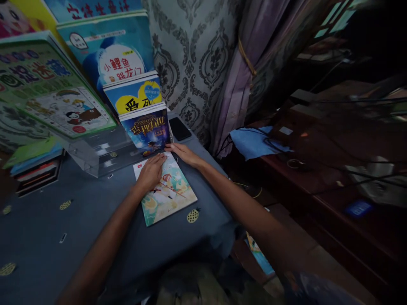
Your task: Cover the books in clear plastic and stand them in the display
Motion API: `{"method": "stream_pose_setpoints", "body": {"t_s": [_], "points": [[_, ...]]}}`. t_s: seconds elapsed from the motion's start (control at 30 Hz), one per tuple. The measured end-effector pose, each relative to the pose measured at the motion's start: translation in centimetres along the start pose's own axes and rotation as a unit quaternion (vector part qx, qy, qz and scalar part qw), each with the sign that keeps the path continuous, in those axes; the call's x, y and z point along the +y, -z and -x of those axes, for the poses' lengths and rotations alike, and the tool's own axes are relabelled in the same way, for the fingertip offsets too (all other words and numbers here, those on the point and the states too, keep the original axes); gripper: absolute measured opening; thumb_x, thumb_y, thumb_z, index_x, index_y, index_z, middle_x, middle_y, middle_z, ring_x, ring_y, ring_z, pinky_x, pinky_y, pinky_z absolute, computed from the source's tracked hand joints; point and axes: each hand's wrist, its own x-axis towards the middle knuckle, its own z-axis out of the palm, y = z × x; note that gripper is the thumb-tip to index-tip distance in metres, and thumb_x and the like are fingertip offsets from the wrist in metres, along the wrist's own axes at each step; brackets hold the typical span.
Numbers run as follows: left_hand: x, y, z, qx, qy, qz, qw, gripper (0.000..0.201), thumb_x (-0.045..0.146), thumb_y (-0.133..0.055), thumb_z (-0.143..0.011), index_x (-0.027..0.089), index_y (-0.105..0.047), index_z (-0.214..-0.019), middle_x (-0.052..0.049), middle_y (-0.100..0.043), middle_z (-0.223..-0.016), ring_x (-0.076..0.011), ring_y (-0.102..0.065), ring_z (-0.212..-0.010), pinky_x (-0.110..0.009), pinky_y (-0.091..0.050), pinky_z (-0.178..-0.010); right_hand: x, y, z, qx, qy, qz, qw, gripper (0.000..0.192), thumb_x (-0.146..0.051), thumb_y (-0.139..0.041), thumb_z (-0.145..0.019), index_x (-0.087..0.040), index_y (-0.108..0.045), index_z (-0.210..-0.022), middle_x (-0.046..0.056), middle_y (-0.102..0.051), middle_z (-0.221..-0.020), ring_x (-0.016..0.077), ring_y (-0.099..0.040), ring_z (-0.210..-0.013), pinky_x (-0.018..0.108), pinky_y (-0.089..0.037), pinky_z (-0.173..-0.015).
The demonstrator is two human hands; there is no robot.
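A thin children's book (170, 190) with a pale green and yellow cover, showing a figure with a staff, lies on the blue-grey tablecloth. My left hand (151, 173) rests flat across its upper part, fingers stretched forward. Beyond it, a dark blue book (149, 132) with gold lettering leans at the front of a clear stepped rack (87, 159). At that book's lower right corner is my right hand (183, 153), its fingers extended and close together; I cannot tell whether they press on the corner.
Behind stand a yellow-and-blue book (127, 99), a teal book (92, 51) and a green book (63, 95). A book pile (38, 165) sits left. A black phone (179, 128) lies beside the rack. Right of the table are a curtain (233, 84) and a dark red cabinet (318, 182) with cables.
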Motion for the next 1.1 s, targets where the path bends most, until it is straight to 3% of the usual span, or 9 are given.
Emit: {"method": "stream_pose_setpoints", "body": {"t_s": [0.2,0.43,0.57,0.8,1.1], "points": [[1.4,-0.5,-0.4,-0.036,-0.052,0.029,0.998,0.060,0.002,-0.044,-0.084,0.016,-0.058,-0.140,-0.013,-0.057,-0.148,-0.0239,-0.048,-0.143,-0.053,-0.038,-0.119,0.3,-0.3,-0.2,0.000,-0.011,-0.022,1.000,0.047,-0.050,-0.049,-0.103,-0.013,-0.068,-0.125,0.014,-0.073,-0.127,0.0244,-0.066,-0.123,0.041,-0.047,-0.111],[3.5,-0.1,1.3,-0.051,-0.126,0.088,0.987,0.059,0.001,-0.040,-0.086,0.018,-0.059,-0.139,-0.011,-0.060,-0.145,-0.0233,-0.049,-0.142,-0.055,-0.040,-0.117,0.4,-0.4,-0.3,0.001,0.022,-0.014,1.000,0.038,-0.049,-0.052,-0.102,-0.017,-0.071,-0.109,0.008,-0.076,-0.115,0.0225,-0.067,-0.121,0.039,-0.046,-0.111],[4.4,0.3,2.4,-0.074,-0.143,0.110,0.981,0.063,-0.001,-0.043,-0.083,0.022,-0.058,-0.140,-0.007,-0.060,-0.146,-0.0226,-0.047,-0.143,-0.056,-0.038,-0.118,0.8,-0.5,-0.5,0.003,0.029,-0.017,0.999,0.037,-0.047,-0.051,-0.102,-0.016,-0.070,-0.104,0.009,-0.076,-0.111,0.0232,-0.067,-0.118,0.039,-0.048,-0.107],[6.5,1.4,4.0,-0.135,-0.167,0.133,0.968,0.054,0.004,-0.041,-0.092,0.029,-0.064,-0.134,-0.005,-0.059,-0.147,-0.0240,-0.045,-0.145,-0.062,-0.032,-0.117,1.4,-0.6,-0.7,0.001,0.041,-0.012,0.999,0.041,-0.057,-0.054,-0.098,-0.019,-0.070,-0.102,0.006,-0.075,-0.108,0.0225,-0.067,-0.114,0.038,-0.049,-0.104],[6.9,2.1,4.0,-0.164,-0.191,0.103,0.962,0.055,0.004,-0.043,-0.093,0.036,-0.066,-0.131,-0.001,-0.055,-0.151,-0.0246,-0.042,-0.146,-0.060,-0.030,-0.118,1.4,-0.7,-0.7,0.002,0.039,-0.005,0.999,0.039,-0.053,-0.054,-0.099,-0.018,-0.070,-0.104,0.005,-0.075,-0.109,0.0225,-0.067,-0.113,0.036,-0.050,-0.103]]}}
